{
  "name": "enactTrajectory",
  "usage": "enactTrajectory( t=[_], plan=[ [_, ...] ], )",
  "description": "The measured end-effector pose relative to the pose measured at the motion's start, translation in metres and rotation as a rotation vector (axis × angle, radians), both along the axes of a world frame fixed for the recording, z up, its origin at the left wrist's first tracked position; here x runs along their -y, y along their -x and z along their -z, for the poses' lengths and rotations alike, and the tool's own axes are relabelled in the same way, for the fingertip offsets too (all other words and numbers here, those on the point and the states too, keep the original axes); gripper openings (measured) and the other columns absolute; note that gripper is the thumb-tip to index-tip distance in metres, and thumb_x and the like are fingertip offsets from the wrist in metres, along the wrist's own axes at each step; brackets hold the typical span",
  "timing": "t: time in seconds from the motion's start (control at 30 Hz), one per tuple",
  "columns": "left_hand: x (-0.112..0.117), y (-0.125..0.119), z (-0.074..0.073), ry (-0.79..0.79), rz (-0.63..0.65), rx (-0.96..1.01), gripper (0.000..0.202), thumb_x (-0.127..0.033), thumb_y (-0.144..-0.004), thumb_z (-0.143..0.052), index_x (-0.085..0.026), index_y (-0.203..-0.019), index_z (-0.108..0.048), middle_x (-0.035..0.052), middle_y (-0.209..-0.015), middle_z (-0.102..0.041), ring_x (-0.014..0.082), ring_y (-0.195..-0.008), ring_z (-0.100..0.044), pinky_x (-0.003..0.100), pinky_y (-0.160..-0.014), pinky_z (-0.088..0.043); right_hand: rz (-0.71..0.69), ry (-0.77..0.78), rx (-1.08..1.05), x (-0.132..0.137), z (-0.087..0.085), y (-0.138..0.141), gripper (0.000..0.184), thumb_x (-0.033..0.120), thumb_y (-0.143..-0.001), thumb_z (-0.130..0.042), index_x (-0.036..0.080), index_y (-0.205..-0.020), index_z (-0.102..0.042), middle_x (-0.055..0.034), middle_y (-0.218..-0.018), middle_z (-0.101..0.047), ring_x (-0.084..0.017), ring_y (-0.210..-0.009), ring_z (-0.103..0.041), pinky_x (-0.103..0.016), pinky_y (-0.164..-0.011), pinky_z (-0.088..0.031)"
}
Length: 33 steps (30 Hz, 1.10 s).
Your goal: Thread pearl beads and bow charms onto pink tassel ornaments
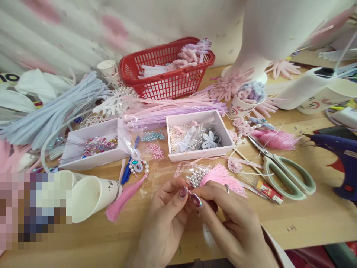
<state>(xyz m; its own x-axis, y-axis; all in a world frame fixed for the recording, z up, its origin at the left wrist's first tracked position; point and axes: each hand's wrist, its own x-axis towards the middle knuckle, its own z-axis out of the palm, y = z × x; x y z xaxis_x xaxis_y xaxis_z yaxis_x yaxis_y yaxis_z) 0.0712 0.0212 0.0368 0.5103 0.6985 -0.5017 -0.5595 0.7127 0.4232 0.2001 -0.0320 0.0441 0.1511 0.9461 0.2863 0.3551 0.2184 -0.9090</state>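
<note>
Thumb and fingers of my left hand [170, 216] are pinched together at the front middle of the table. My right hand [228, 219], with a ring on one finger, pinches right beside it, the fingertips nearly meeting. Whatever sits between them is too small and hidden to make out. Just behind the fingers lie a clear bag of silvery-white beads [196, 175] and a pink tassel [223, 179], partly covered by my right hand. To the left, a finished-looking charm [135, 163] with a blue gem and pearls ends in another pink tassel [125, 199].
Two white boxes [95, 163] [200, 153] hold gems, beads and fuzzy flowers. Behind stands a red basket [170, 87] of pipe cleaners. Scissors [288, 175] and a glue gun [343, 160] lie right; a paper cup [89, 199] lies tipped left, near a blue pen [126, 171].
</note>
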Motion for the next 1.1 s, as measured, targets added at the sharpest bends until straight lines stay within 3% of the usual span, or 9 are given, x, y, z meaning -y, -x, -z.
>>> enactTrajectory(
  t=[0.53, 0.73, 0.87, 1.1],
  plan=[
    [0.0001, 0.0040, 0.0049, -0.018, -0.004, -0.117, 0.020, -0.022, -0.063, -0.094, -0.019, -0.077, -0.081, 0.0011, -0.080, -0.075, 0.0098, -0.072, -0.069, 0.017, -0.071, -0.058, -0.025, 0.018, 0.031, -0.0004, 0.0001, -0.0012, 0.016, 0.009, -0.095, -0.056, 0.021, -0.099, -0.067, 0.0007, -0.076, -0.064, -0.013, -0.067, -0.062, -0.021, -0.061, -0.049],
    [0.0020, 0.0039, 0.0051, -0.105, -0.047, -0.244, 0.020, -0.024, -0.060, -0.096, -0.020, -0.072, -0.081, 0.0006, -0.077, -0.075, 0.0088, -0.068, -0.069, 0.015, -0.066, -0.057, -0.032, -0.026, 0.109, -0.0012, 0.0016, -0.0033, 0.019, 0.007, -0.095, -0.051, 0.020, -0.100, -0.064, 0.0000, -0.075, -0.062, -0.013, -0.065, -0.060, -0.022, -0.059, -0.048],
    [0.0036, 0.0044, 0.0063, -0.175, -0.068, -0.266, 0.017, -0.027, -0.064, -0.094, -0.024, -0.076, -0.082, -0.0001, -0.074, -0.077, 0.0082, -0.066, -0.070, 0.013, -0.066, -0.058, -0.050, -0.080, 0.178, -0.0015, 0.0050, -0.0047, 0.019, 0.007, -0.097, -0.051, 0.019, -0.101, -0.064, -0.0021, -0.078, -0.063, -0.015, -0.068, -0.060, -0.024, -0.059, -0.047],
    [0.0042, 0.0076, 0.0088, -0.208, -0.069, -0.281, 0.014, -0.028, -0.067, -0.092, -0.026, -0.077, -0.082, -0.0024, -0.081, -0.077, 0.0082, -0.072, -0.071, 0.013, -0.070, -0.058, -0.085, -0.017, 0.141, -0.0003, 0.0053, -0.0057, 0.021, 0.007, -0.096, -0.052, 0.020, -0.110, -0.062, -0.0018, -0.084, -0.067, -0.016, -0.074, -0.063, -0.025, -0.064, -0.047]
  ],
)
